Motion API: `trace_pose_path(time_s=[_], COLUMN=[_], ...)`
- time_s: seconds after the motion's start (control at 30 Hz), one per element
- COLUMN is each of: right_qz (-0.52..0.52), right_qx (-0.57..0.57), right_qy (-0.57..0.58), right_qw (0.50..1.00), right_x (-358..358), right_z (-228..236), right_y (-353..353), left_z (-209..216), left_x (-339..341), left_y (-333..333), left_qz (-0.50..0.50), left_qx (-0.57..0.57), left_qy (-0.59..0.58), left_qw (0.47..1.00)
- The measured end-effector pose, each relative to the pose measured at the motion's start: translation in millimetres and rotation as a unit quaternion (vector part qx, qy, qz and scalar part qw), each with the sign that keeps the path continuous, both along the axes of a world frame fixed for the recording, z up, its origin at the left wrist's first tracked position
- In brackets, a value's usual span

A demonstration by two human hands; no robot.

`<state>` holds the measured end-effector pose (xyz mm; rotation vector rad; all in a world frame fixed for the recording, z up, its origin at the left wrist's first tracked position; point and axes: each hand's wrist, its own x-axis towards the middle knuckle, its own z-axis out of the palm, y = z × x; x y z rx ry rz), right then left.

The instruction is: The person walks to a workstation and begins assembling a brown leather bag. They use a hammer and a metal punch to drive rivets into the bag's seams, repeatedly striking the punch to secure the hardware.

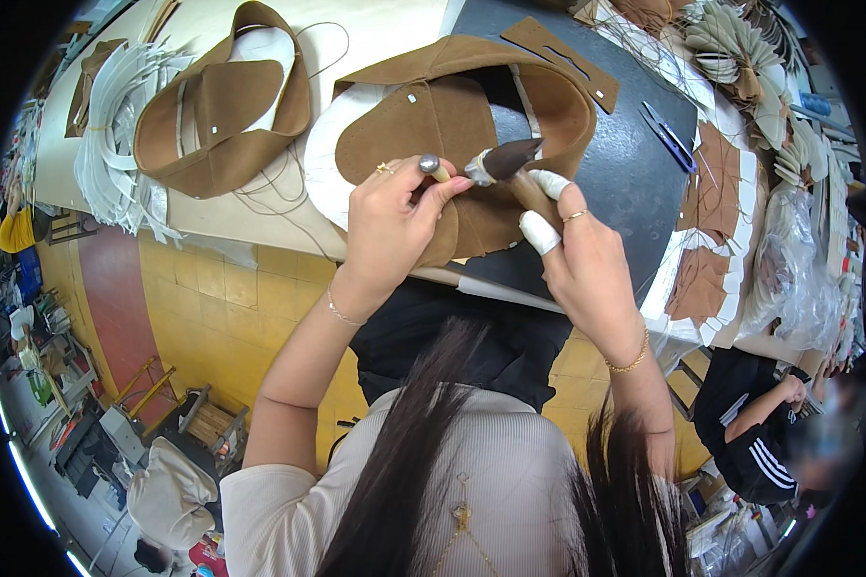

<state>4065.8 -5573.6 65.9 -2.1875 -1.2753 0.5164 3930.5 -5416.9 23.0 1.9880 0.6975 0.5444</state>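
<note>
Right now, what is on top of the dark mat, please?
On the mat lie a slotted brown strip, purple-handled snips and part of the brown suede piece. Whatever is under the suede is covered; the right hand also hides some mat.

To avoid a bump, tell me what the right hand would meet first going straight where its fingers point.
Beyond the brown piece it holds, the right hand would probably first meet the dark-bristled brush in the left hand, though how their depths compare is unclear.
</note>
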Motion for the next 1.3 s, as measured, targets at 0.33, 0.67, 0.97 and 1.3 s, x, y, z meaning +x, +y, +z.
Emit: trace_pose_path(time_s=[0.33, 0.67, 0.97, 1.3], right_qz=[0.074, 0.044, 0.06, -0.061], right_qx=[0.154, 0.32, -0.088, 0.301], right_qy=[-0.095, 0.094, -0.11, 0.029], right_qw=[0.981, 0.942, 0.988, 0.951], right_x=[-7, 31, -6, -11], right_z=[58, 176, 54, 123], right_y=[3, 1, -15, -22], left_z=[3, -5, -3, -6], left_x=[3, 4, 1, 3], left_y=[-2, -7, -4, -10], left_qz=[-0.021, -0.009, -0.012, -0.005], left_qx=[0.204, 0.216, 0.224, 0.235], left_qy=[-0.008, -0.068, -0.053, -0.051], left_qw=[0.979, 0.974, 0.973, 0.971])
